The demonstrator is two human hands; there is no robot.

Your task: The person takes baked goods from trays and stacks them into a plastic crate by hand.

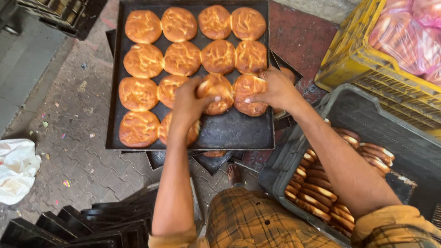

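A black baking tray (239, 133) on the ground holds several round golden-brown buns in rows. My left hand (189, 102) grips one bun (216, 92) in the third row, lifted slightly off the tray. My right hand (274, 89) clasps the neighbouring bun (248, 94) at the tray's right edge. Both arms reach forward from my checked-shirt sleeves. Another bun (190, 133) lies partly hidden under my left wrist.
A grey plastic crate (404, 151) at right holds several buns stacked on edge (317, 188). A yellow crate (349, 59) with pink-bagged bread sits behind it. More black trays lie under the top tray and stacked at lower left (92, 225). A white bag (16, 167) is at left.
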